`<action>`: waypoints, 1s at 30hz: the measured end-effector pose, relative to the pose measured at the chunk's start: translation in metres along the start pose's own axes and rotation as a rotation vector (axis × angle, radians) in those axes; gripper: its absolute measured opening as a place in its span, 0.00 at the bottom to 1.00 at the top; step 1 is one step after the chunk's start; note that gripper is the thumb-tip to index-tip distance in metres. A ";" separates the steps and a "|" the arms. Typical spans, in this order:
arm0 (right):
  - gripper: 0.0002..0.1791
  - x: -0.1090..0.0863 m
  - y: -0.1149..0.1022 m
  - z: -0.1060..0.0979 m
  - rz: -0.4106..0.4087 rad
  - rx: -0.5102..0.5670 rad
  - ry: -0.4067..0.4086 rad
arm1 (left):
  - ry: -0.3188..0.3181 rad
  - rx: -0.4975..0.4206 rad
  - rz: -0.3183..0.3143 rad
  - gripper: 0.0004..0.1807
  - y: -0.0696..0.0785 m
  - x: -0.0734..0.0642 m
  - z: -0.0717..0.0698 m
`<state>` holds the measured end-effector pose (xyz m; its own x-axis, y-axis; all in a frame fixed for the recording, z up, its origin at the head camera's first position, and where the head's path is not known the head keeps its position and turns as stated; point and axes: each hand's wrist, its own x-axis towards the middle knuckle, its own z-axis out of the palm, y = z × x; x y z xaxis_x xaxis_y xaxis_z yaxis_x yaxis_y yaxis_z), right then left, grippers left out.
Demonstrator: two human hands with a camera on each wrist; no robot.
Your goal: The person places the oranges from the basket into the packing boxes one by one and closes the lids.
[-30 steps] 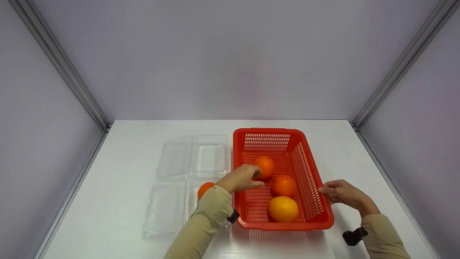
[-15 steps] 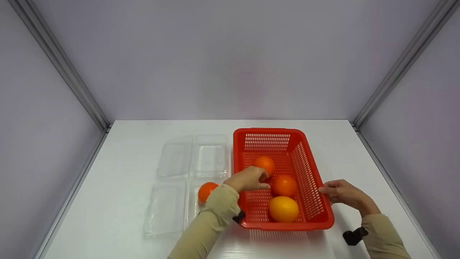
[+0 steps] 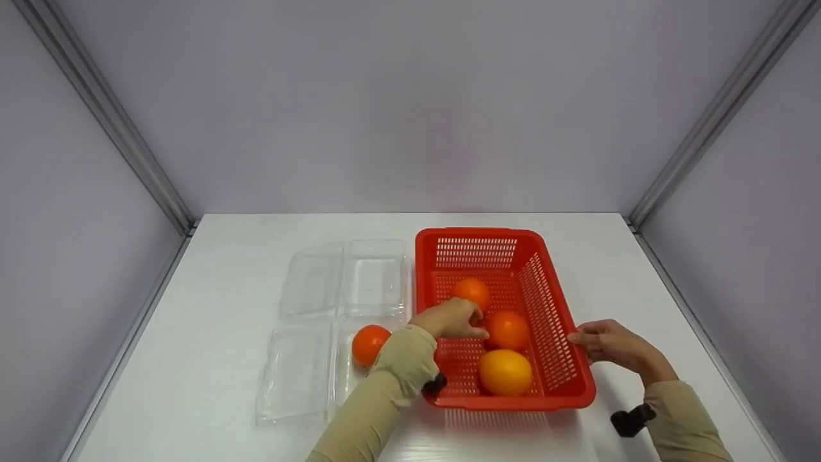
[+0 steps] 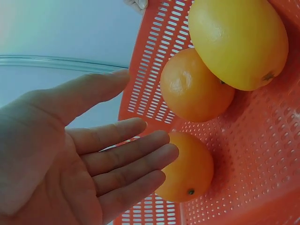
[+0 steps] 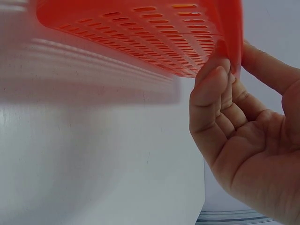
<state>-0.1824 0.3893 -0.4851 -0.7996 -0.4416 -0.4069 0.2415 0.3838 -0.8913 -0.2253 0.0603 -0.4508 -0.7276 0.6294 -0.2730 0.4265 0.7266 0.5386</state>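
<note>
My left hand (image 3: pixel 452 319) reaches over a red plastic basket (image 3: pixel 567 308), its fingers extended and holding nothing. In the left wrist view, its fingertips overlap one orange (image 4: pixel 192 171); whether they touch it cannot be told. A second orange (image 3: pixel 508 331) and a larger yellow-orange fruit (image 3: pixel 505 373) lie nearer the front of the basket. My right hand (image 3: pixel 612 346) pinches the basket's right rim between thumb and curled fingers, as the right wrist view shows. Another orange (image 3: pixel 370 345) sits in a clear plastic container (image 3: pixel 375 282), partly hidden by the left sleeve.
The container's clear flat sections (image 3: pixel 298 372) spread over the left side of the white table (image 3: pixel 211 308), close to the basket. Pale walls (image 3: pixel 410 128) enclose the table at the back and both sides.
My left hand has shifted a little to the right, deeper over the basket, uncovering more of the orange in the container. The right hand stays on the rim.
</note>
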 end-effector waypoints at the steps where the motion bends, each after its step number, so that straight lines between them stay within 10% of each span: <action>1: 0.20 0.000 0.000 0.000 -0.001 -0.001 -0.001 | -0.004 -0.006 -0.001 0.23 0.000 0.001 0.000; 30: 0.19 0.000 0.000 0.000 0.017 -0.007 0.019 | -0.194 -0.021 -0.094 0.23 0.004 0.023 0.019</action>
<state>-0.1819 0.3893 -0.4853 -0.8061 -0.4194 -0.4176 0.2509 0.3969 -0.8829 -0.2306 0.0833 -0.4697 -0.6456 0.6016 -0.4704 0.3487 0.7802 0.5192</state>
